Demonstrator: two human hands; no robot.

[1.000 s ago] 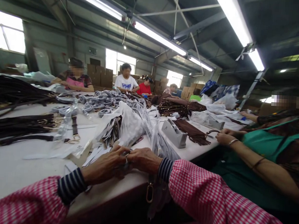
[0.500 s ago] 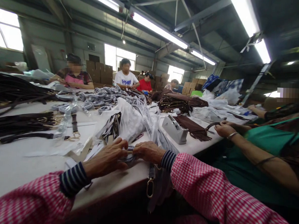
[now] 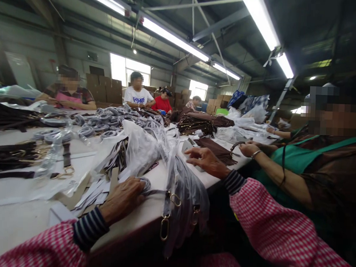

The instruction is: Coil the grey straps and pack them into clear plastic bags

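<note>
Now moved apart, with left hand curled round coiled strap at lower centre, right hand spread by tape dispenser.

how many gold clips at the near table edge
3: the lowest clip hangs at left, a second clip sits above and right of it, and a third clip is farther right, among the plastic. More may be hidden in there.
</note>
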